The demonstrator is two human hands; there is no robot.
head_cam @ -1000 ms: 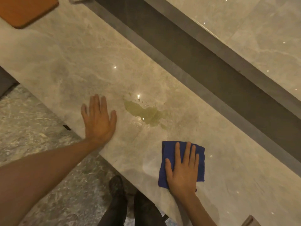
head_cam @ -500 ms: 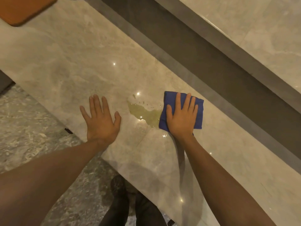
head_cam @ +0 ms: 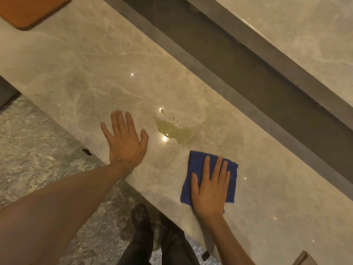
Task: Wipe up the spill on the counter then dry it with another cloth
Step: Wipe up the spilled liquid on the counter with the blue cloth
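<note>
Step in hand: first wipe of the spill (head_cam: 174,131), judged barely begun. A yellowish puddle sits mid-counter (head_cam: 86,73), with a thin wet film just far of it.

Doing it well, as I judge:
- Keep the cloth (head_cam: 194,165) flat under a full palm, so the whole face soaks, not one edge.
- Work from the puddle's rim toward its middle. A push straight through would smear liquid toward the dark channel (head_cam: 238,60) at the far side, or off the near edge onto the floor (head_cam: 38,140).
- Slow, overlapping passes; refold to a dry face once soaked.
- Catch the thin film and the small drops at the far-left end as well.
- No second cloth shows in view; it will be needed for drying.

Pose:
- Right hand (head_cam: 209,190): palm down on the blue cloth, fingers straight and slightly spread. It presses, grips nothing. The cloth lies just near-right of the puddle, close to it but apart, by the counter's near edge. Forearm runs in from the near right.
- Left hand (head_cam: 125,140): empty, flat on bare counter left of the spill, fingers splayed, thumb out. Reads as a brace. Arm stretched long from the near left.
</note>
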